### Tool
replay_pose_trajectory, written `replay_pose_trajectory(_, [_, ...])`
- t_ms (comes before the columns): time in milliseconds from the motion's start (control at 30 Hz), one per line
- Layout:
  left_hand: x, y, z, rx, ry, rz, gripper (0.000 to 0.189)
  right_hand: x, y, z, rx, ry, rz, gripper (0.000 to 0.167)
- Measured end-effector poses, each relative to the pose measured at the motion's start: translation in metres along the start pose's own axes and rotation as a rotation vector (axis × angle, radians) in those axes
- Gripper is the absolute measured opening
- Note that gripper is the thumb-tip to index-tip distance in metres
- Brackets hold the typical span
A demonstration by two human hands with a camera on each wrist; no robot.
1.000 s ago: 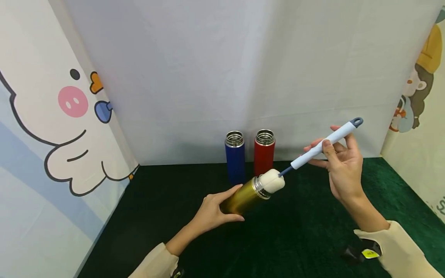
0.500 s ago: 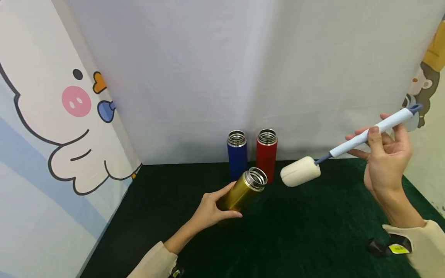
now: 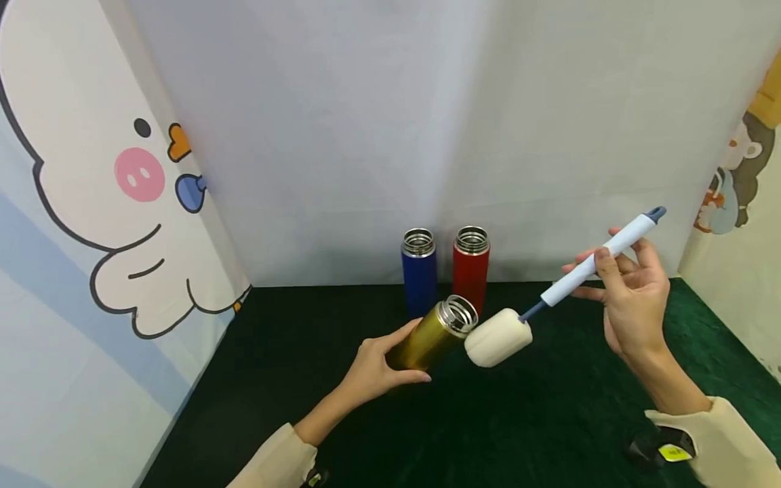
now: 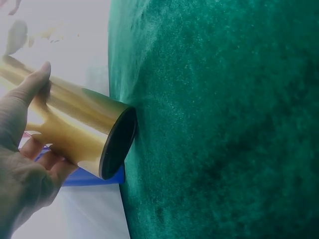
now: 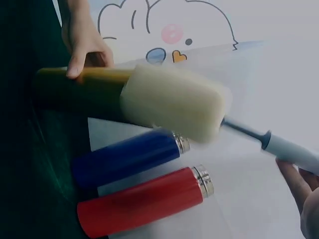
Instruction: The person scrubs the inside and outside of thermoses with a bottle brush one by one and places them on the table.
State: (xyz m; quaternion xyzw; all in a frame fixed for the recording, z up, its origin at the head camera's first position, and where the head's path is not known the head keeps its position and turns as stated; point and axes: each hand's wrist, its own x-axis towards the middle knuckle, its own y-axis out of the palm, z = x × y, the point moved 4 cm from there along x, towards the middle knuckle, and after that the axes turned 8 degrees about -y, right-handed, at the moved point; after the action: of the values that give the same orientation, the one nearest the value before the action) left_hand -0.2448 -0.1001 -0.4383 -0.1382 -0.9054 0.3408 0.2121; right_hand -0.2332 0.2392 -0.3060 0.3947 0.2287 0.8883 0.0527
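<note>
My left hand grips a gold metal bottle around its body, tilted with its open steel mouth up to the right. In the left wrist view the dark base of the gold bottle points toward the green cloth. My right hand pinches the pale blue handle of a bottle brush between thumb and fingers. The cream sponge head is outside the bottle, right at the lower right of its rim. From the right wrist, the sponge head overlaps the bottle's mouth end.
A blue bottle and a red bottle stand upright and uncapped behind the gold one, near the white backdrop. Dark green cloth covers the table. Printed cartoon figures decorate the side walls.
The sponge head came out of the gold bottle's mouth and swung off to the right. Since then my right hand has brought it back left and down beside the rim; the left hand barely moved.
</note>
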Motion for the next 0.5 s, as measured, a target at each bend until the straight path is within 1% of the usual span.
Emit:
replay_pose_trajectory(133, [-0.003, -0.001, 0.0, 0.023, 0.001, -0.017, 0.087, -0.004, 0.008, -0.004, 0.039, 0.025, 0.03, 0.025])
replay_pose_trajectory(233, [-0.003, -0.001, -0.002, 0.027, 0.001, -0.014, 0.087, -0.006, 0.012, -0.005, 0.062, 0.018, 0.028, 0.023])
replay_pose_trajectory(333, [-0.002, 0.001, -0.003, 0.022, -0.004, -0.011, 0.087, -0.007, 0.017, -0.006, 0.109, -0.002, 0.003, 0.021])
replay_pose_trajectory(500, [0.001, 0.004, -0.005, 0.034, -0.012, -0.001, 0.089, -0.007, 0.024, -0.006, 0.116, -0.075, -0.045, 0.02])
